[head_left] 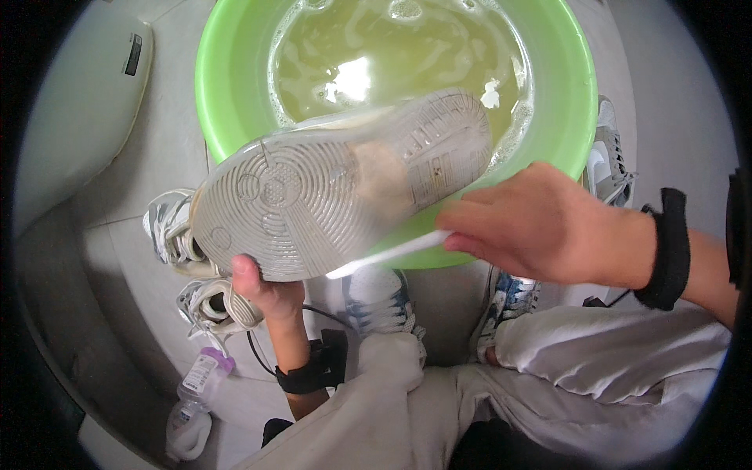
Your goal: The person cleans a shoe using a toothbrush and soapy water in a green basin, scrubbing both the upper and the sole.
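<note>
My left hand point(270, 294) grips a pale sneaker point(301, 196) by its toe end, the thumb pressed on the sole's edge and the other fingers hidden behind. The wet, ridged sole faces me, with its heel pointing to the upper right over the green basin point(218, 94). Closed around one end of a slim white stick shaped like a toothbrush point(392, 253), my right hand point(540, 223) is just below the heel. The stick's far tip lies along the lower edge of the sole; whether it touches, and whether it has bristles, I cannot tell.
Cloudy yellowish water point(415, 55) with foam stands in the basin. Two loose sneakers point(168, 227) lie on the tiles at left, near a bottle with a purple cap point(205, 374). A grey shoe point(611, 157) sits right of the basin. A white rounded fixture point(86, 102) borders the left.
</note>
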The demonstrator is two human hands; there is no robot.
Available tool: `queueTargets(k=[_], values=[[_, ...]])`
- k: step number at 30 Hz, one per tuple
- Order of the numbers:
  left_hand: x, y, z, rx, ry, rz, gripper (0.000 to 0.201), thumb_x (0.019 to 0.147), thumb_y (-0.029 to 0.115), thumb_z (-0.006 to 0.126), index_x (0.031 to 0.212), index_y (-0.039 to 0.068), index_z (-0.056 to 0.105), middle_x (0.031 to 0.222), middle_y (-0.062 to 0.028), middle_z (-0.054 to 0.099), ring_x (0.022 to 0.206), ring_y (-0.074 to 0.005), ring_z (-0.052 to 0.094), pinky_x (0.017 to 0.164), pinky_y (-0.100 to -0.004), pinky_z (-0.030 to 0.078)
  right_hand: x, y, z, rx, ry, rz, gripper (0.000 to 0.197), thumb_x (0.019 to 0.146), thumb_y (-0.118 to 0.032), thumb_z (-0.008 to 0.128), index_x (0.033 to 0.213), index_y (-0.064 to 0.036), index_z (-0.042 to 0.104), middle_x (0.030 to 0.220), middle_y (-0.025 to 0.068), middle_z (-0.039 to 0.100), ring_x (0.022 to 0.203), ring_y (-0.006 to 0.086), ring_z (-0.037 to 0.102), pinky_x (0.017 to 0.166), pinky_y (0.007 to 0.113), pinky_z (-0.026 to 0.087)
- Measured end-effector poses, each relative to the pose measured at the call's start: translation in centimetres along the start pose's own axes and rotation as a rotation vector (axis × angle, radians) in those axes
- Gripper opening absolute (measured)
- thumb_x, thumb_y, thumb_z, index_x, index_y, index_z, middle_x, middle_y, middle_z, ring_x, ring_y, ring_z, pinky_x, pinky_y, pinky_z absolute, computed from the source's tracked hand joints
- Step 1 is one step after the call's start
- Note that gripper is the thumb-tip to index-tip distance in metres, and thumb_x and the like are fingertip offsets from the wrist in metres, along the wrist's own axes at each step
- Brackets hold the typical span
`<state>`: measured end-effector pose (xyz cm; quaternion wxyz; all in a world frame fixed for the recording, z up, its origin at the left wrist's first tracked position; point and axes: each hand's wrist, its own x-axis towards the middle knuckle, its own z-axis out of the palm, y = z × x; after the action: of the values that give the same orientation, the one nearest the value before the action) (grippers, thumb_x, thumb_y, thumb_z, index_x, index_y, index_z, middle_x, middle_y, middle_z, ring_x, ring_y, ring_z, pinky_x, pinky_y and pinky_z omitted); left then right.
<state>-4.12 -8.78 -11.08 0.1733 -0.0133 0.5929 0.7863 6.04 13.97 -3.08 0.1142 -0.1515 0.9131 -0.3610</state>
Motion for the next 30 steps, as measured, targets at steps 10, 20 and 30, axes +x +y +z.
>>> queueTargets(k=[10,20,30], values=[[-0.3,-0.1,-0.9,0.012,-0.004,-0.031,0.079,0.069,0.047,0.052,0.126,-0.002,0.028,0.12,-0.0155,0.042,0.11,-0.0261,0.043,0.093,-0.0373,0.036,2.6,-0.1,-2.1,0.006,-0.068,0.191,0.008,0.082,-0.015,0.052,0.081,-0.0075,0.05,0.056,0.0064,0.047,0.046,0.0194,0.05,0.04,0.029,0.04],[-0.1,-0.2,-0.7,0.006,-0.101,-0.013,0.075,0.073,0.049,0.046,0.127,0.0,0.026,0.123,-0.0143,0.039,0.112,-0.0257,0.042,0.095,-0.0379,0.034,2.4,1.3,-2.2,-0.085,-0.015,-0.077,0.007,0.082,-0.013,0.05,0.08,-0.0061,0.051,0.059,0.0034,0.05,0.048,0.0153,0.052,0.043,0.026,0.043],[-0.3,-0.8,-1.5,0.007,-0.145,0.01,0.068,0.079,0.048,0.038,0.128,0.002,0.026,0.125,-0.0126,0.039,0.113,-0.0255,0.041,0.095,-0.0388,0.034,2.9,0.6,-2.4,-0.012,-0.16,0.135,0.011,0.081,-0.017,0.051,0.076,-0.0081,0.046,0.055,0.0081,0.046,0.048,0.0231,0.052,0.042,0.031,0.041]])
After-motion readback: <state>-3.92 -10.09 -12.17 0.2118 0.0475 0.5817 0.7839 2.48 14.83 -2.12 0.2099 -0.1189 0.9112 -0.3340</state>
